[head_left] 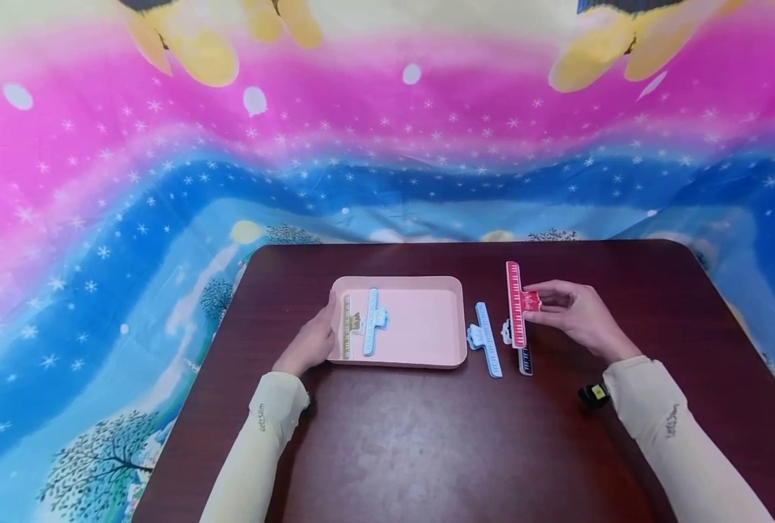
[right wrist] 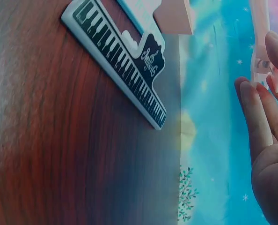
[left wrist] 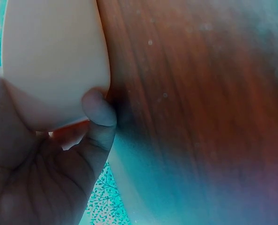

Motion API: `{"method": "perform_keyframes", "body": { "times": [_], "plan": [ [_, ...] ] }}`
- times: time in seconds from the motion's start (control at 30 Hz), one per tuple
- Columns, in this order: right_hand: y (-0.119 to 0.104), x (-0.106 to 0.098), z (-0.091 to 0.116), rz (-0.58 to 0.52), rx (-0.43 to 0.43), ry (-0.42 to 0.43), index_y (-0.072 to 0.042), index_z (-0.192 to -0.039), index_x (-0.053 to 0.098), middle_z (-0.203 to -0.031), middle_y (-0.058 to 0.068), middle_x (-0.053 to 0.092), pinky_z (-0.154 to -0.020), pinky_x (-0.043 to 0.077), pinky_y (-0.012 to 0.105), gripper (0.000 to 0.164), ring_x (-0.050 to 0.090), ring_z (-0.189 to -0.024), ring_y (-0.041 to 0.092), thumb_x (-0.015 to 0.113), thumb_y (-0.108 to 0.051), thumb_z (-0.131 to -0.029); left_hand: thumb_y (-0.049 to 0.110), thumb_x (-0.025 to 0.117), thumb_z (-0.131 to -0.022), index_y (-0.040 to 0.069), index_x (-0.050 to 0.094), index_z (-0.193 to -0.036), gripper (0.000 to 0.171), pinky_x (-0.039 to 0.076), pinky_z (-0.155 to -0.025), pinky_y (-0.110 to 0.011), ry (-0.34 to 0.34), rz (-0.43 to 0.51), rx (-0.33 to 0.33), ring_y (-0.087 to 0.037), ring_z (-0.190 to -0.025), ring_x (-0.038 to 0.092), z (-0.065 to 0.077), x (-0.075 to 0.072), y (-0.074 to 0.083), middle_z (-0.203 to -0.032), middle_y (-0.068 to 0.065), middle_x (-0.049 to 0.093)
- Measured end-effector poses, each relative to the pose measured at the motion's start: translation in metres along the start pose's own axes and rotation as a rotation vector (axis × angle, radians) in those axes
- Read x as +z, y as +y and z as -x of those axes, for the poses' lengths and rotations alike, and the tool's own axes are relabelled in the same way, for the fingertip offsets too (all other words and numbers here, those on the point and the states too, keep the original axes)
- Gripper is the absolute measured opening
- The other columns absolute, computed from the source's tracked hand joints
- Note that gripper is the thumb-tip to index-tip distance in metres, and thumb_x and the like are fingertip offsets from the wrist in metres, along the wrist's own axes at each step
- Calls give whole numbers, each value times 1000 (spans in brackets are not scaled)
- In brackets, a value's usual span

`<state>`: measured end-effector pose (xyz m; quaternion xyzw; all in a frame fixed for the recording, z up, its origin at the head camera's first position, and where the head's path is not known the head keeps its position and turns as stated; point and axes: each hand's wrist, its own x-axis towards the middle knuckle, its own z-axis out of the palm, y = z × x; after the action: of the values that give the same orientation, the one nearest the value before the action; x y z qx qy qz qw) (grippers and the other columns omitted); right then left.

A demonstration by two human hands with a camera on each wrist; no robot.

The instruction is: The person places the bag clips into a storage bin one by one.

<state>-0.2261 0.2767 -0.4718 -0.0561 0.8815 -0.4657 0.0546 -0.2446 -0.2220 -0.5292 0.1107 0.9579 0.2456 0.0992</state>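
My right hand [head_left: 577, 316] pinches a red piano-key clip [head_left: 515, 309] by its handle. That clip is raised over the table and partly covers a black piano-key clip [head_left: 526, 362]. In the right wrist view the black clip [right wrist: 125, 63] lies on the wood with its keys showing, while the held clip appears pale at the edge. My left hand [head_left: 310, 338] grips the left end of a pale pink tray [head_left: 423, 327], its thumb against the tray's side in the left wrist view. Inside the tray lie a gold clip [head_left: 346, 327] and a blue clip [head_left: 370, 323], side by side.
Another blue clip [head_left: 489, 341] lies on the dark wooden table [head_left: 374, 443], just right of the tray. A patterned cloth [head_left: 387, 145] hangs behind the table's far edge.
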Motion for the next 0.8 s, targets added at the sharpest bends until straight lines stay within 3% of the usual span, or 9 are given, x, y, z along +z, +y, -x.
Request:
{"method": "perform_keyframes", "body": {
  "times": [0.23, 0.4, 0.53, 0.8],
  "plan": [
    [-7, 11, -4, -14, -35, -19, -8, -137, 66, -131, 21, 67, -81, 58, 16, 61, 68, -115, 38, 85, -36, -87, 10, 33, -107, 10, -4, -167, 70, 27, -127, -49, 16, -7, 2, -32, -155, 31, -1, 0, 4, -171, -18, 23],
    [-12, 24, -8, -21, -32, -53, -10, -137, 67, -131, 19, 69, -88, 63, 32, 61, 70, -115, 36, 85, -38, -86, 11, 33, -106, 11, -5, -167, 72, 28, -127, -48, -1, -16, -30, -32, -155, 32, 4, 3, 3, -171, -18, 23],
    [-18, 32, -13, -21, -41, -55, -11, -135, 67, -131, 17, 69, -92, 62, 43, 59, 69, -117, 35, 86, -37, -85, 8, 35, -105, 10, -3, -167, 73, 30, -126, -49, 20, -25, -13, -33, -153, 35, 5, 4, 2, -169, -20, 27],
    [-38, 48, -25, -41, -50, -71, -13, -133, 69, -127, 15, 71, -90, 62, 42, 58, 70, -114, 32, 88, -36, -83, 6, 35, -104, 9, -3, -167, 74, 30, -126, -49, 24, -36, 2, -33, -153, 35, 3, 2, 3, -170, -19, 26]
  ]
}}
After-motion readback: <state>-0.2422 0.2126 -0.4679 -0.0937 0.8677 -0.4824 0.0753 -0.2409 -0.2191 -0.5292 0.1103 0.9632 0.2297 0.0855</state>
